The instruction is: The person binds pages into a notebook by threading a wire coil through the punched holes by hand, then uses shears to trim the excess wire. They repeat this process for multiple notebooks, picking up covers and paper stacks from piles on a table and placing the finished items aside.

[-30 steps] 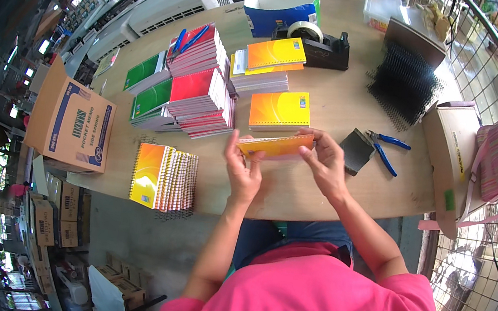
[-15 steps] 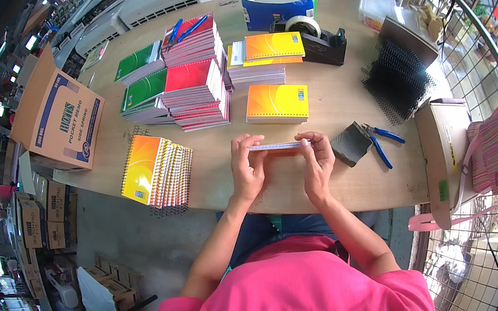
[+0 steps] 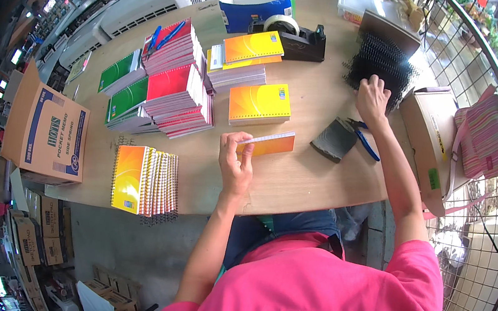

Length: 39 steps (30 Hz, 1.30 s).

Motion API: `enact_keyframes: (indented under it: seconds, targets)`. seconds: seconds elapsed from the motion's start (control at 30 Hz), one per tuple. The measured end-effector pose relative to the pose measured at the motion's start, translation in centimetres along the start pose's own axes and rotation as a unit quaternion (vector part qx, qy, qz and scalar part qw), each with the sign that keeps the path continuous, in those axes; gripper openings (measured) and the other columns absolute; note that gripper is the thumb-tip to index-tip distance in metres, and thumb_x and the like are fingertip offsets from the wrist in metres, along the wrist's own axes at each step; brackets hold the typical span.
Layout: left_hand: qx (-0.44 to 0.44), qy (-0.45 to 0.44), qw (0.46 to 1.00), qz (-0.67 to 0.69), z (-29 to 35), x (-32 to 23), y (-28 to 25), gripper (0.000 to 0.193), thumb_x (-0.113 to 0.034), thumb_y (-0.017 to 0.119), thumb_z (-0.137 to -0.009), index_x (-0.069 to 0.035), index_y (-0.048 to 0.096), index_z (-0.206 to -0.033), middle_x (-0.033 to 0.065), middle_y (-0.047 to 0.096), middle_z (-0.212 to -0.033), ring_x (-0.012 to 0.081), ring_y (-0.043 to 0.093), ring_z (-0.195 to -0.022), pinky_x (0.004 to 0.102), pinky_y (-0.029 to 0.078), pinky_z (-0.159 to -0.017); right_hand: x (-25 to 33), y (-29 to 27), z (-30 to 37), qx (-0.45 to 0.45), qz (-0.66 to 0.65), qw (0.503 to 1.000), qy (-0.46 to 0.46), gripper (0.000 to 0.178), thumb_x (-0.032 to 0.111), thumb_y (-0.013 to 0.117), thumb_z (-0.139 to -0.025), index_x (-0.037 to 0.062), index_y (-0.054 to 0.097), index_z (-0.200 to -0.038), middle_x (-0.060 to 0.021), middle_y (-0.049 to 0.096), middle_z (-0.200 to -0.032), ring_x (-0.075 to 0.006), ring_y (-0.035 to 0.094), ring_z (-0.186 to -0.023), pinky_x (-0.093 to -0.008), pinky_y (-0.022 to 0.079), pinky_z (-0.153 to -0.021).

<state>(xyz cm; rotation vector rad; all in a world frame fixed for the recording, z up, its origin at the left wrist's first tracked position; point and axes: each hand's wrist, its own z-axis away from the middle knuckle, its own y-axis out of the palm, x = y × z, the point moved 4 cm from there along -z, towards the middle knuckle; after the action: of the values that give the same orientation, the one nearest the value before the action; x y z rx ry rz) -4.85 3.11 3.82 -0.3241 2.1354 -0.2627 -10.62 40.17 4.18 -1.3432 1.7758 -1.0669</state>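
Observation:
My left hand [image 3: 236, 163] pinches one end of a thin orange memo pad [image 3: 273, 147], held on edge above the table with its white page edges facing up. My right hand [image 3: 374, 100] is stretched out to the far right, fingers curled at the near edge of a pile of black spiral binding coils [image 3: 382, 58]; whatever its fingertips grip is hidden. A dark grey block [image 3: 334, 140] and blue-handled pliers [image 3: 366, 143] lie between the two hands. Beyond my left hand sits a stack of yellow-orange pads [image 3: 260, 103].
Red pads [image 3: 173, 84] and green pads [image 3: 126, 96] are stacked at the left, with blue-handled cutters [image 3: 162, 37] on top. Coil-bound pads [image 3: 145, 181] stand near the front edge. A tape dispenser [image 3: 301, 41], a blue-and-white box [image 3: 257, 9] and cardboard cartons [image 3: 51, 126] surround the work area.
My right hand has let go of the memo pad and moved right and away to the black coils. My left hand alone keeps the pad, now tilted so its orange cover shows.

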Motion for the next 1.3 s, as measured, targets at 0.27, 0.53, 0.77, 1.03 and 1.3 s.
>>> enact_keyframes:
  seconds: [0.27, 0.53, 0.77, 1.03, 1.3]
  targets:
    - [0.001, 0.015, 1.000, -0.014, 0.3, -0.4, 0.2, 0.015, -0.017, 0.067, -0.096, -0.005, 0.061, -0.102, 0.0093, 0.057, -0.096, 0.0257, 0.055, -0.091, 0.0364, 0.045, -0.078, -0.9, -4.2, -0.3, -0.096, -0.114, 0.984, -0.101, 0.015, 0.017, 0.072, -0.085, 0.0032, 0.074, -0.090, -0.0087, 0.059, -0.112, -0.0290, 0.057, -0.110, -0.0503, 0.044, -0.096]
    - [0.012, 0.027, 0.999, -0.016, 0.9, 0.1, -0.8, 0.015, -0.018, 0.068, -0.095, -0.005, 0.062, -0.098, 0.0106, 0.056, -0.094, 0.0276, 0.055, -0.090, 0.0370, 0.046, -0.079, 7.7, -11.4, 4.4, 0.191, -0.453, 0.838, -0.237, 0.027, 0.001, 0.069, -0.084, 0.0081, 0.075, -0.109, -0.0140, 0.068, -0.090, -0.0325, 0.066, -0.080, -0.0414, 0.054, -0.075]
    - [0.028, 0.031, 0.999, -0.017, 1.5, -0.4, -1.0, 0.018, -0.021, 0.069, -0.095, -0.005, 0.062, -0.099, 0.0113, 0.056, -0.094, 0.0283, 0.056, -0.090, 0.0382, 0.047, -0.078, 10.4, -10.6, 7.5, 0.204, -0.532, 0.802, -0.180, 0.023, 0.000, 0.074, -0.081, 0.0056, 0.077, -0.103, -0.0093, 0.071, -0.096, -0.0247, 0.065, -0.089, -0.0364, 0.052, -0.076]
    - [0.005, 0.017, 0.999, -0.026, 1.7, -1.0, -0.9, 0.018, -0.022, 0.069, -0.095, -0.006, 0.062, -0.100, 0.0110, 0.056, -0.096, 0.0276, 0.056, -0.090, 0.0376, 0.048, -0.076, 10.9, -10.6, 8.3, 0.173, -0.568, 0.768, -0.239, 0.020, 0.003, 0.075, -0.080, 0.0054, 0.074, -0.100, -0.0078, 0.070, -0.093, -0.0257, 0.065, -0.085, -0.0377, 0.052, -0.073]
    - [0.006, 0.028, 0.999, -0.038, 1.8, -1.3, -1.2, 0.017, -0.020, 0.069, -0.095, -0.006, 0.062, -0.100, 0.0109, 0.056, -0.095, 0.0273, 0.056, -0.088, 0.0366, 0.047, -0.072, 11.5, -11.5, 8.5, 0.225, -0.510, 0.792, -0.249, 0.023, 0.010, 0.074, -0.085, 0.0037, 0.069, -0.106, -0.0113, 0.067, -0.094, -0.0329, 0.066, -0.078, -0.0410, 0.052, -0.068]
